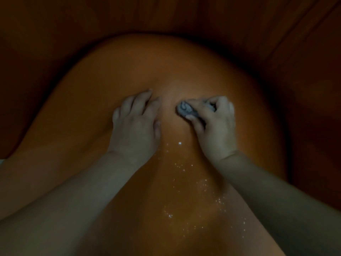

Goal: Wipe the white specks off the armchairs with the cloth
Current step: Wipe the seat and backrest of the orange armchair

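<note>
Forearms: nearest us, our two bare forearms reach forward from the bottom corners and meet over the seat.
White specks: we see them scattered between our forearms, from just below the hands down toward the near edge, with one larger bright fleck close to the wrists.
Right hand: our fingers are curled tight around the cloth, pressing it to the seat just beyond the specks.
Cloth: a small grey wad sticks out past our thumb and fingers, touching the cushion; the rest is bunched inside the fist.
Left hand: it lies flat on the cushion just beside the cloth, fingers spread and loosely bent, holding nothing; we judge it steadies the surface.
How the cloth handles: we take it to be soft and light, easily squashed; bunched in the fist it gives a firm pad, and a looser hold would let it unfold and smear instead of lifting.
Specks as a load: they look fine and loose, so we expect them to scatter under a quick stroke.
Armchair: the orange-brown seat is smooth and rounded, swelling toward us; it looks padded.
Room: dim, with the darker chair back and sides closing in behind; nothing else can be made out.
</note>
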### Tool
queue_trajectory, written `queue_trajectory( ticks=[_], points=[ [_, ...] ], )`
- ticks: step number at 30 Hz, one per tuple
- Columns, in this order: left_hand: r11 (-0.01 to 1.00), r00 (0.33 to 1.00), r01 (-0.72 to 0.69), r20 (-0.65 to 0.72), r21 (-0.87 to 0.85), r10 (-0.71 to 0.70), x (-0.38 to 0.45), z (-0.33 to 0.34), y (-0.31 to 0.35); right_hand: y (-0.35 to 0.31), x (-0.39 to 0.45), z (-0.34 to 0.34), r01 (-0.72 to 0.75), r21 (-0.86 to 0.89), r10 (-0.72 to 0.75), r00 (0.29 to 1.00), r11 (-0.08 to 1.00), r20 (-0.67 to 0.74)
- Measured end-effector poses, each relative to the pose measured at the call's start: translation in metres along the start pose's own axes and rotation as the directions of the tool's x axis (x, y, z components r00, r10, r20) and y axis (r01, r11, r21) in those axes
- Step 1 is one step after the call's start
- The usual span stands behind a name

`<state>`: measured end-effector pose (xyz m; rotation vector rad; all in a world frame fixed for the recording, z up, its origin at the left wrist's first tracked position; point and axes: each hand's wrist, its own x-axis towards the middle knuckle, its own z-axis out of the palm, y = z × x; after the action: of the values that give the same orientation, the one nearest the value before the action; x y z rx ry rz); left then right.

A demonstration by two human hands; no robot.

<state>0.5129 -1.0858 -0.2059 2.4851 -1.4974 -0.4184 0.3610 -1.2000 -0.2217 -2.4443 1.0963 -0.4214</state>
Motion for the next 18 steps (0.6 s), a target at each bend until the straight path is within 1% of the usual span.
queue_trajectory(
  ticks=[2, 3, 5, 7, 9, 11, 13, 15, 18],
  points=[
    [1.000, 1.000, -0.007, 0.009, -0.009, 0.007, -0.001, -0.001, 0.001, 0.012, 0.023, -0.002, 0.006, -0.042, -0.007, 0.999, 0.999, -0.036],
    [1.000, 1.000, -0.010, 0.014, -0.015, 0.010, -0.001, -0.001, 0.001, 0.018, 0.034, -0.002, -0.026, -0.052, 0.022, 0.997, 0.998, -0.072],
    [1.000, 1.000, -0.018, 0.024, -0.020, 0.019, -0.001, 0.000, 0.000, 0.023, 0.043, -0.001, -0.142, -0.039, 0.136, 0.982, 0.989, -0.129],
    [1.000, 0.999, -0.025, 0.028, -0.011, 0.026, -0.001, -0.001, -0.001, 0.013, 0.030, 0.002, -0.198, -0.011, 0.194, 0.968, 0.980, -0.156],
    [1.000, 0.999, -0.024, 0.035, -0.006, 0.024, 0.000, -0.003, -0.003, -0.004, 0.002, 0.005, -0.153, 0.023, 0.155, 0.980, 0.988, -0.123],
    [1.000, 0.999, -0.012, 0.044, -0.005, 0.013, -0.002, -0.006, -0.006, -0.013, -0.028, 0.006, -0.069, 0.017, 0.070, 0.997, 0.997, -0.042],
    [1.000, 0.999, 0.005, 0.042, -0.010, -0.004, -0.006, -0.009, -0.012, -0.013, -0.041, 0.002, -0.017, 0.012, 0.017, 1.000, 1.000, 0.005],
    [1.000, 0.999, 0.025, 0.033, -0.008, -0.025, -0.011, -0.013, -0.020, -0.012, -0.031, 0.001, -0.036, 0.028, 0.036, 0.999, 0.999, -0.011],
    [0.998, 0.998, 0.061, 0.033, 0.002, -0.061, -0.022, -0.015, -0.030, -0.021, -0.005, 0.010, -0.150, 0.033, 0.153, 0.984, 0.988, -0.097]
  ],
)
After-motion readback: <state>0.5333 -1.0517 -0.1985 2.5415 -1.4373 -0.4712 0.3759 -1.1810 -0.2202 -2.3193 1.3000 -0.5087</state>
